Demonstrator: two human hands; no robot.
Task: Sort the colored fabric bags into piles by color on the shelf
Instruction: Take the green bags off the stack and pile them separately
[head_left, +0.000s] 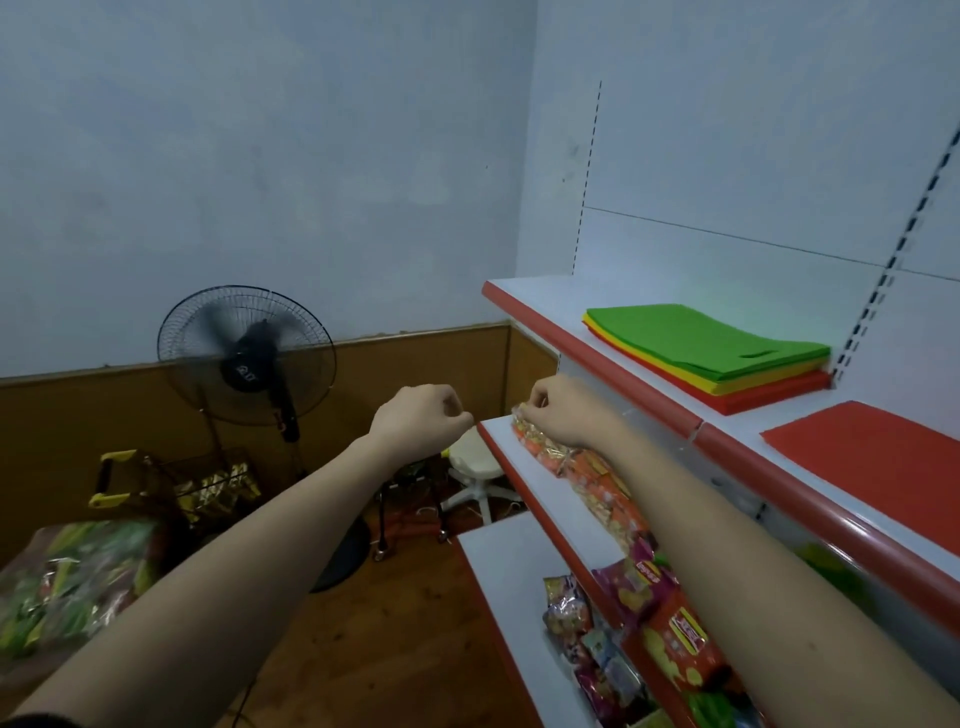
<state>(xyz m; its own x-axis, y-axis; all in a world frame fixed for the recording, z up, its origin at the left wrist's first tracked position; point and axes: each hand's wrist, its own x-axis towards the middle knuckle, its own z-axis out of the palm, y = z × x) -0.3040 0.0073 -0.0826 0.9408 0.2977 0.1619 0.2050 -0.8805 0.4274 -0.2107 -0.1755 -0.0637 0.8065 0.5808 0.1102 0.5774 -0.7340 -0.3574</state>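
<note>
On the top shelf (540, 296) lies a mixed stack of fabric bags: a green bag (701, 338) on top, a yellow bag (670, 364) under it and a red bag (769, 392) at the bottom. A separate red bag (878, 452) lies flat to the right, partly cut off by the frame edge. Both my arms reach forward below and left of the stack. My left hand (423, 415) hangs in the air with its fingers curled, holding nothing. With curled fingers too, my right hand (558, 410) hovers over the snack packets one shelf down; no bag is in it.
The lower shelves hold rows of snack packets (587, 473). A black standing fan (247, 353) is by the wall on the left, with a white stool (470, 457) and a wire basket (208, 483) on the wooden floor. A bag of snacks (72, 577) sits at lower left.
</note>
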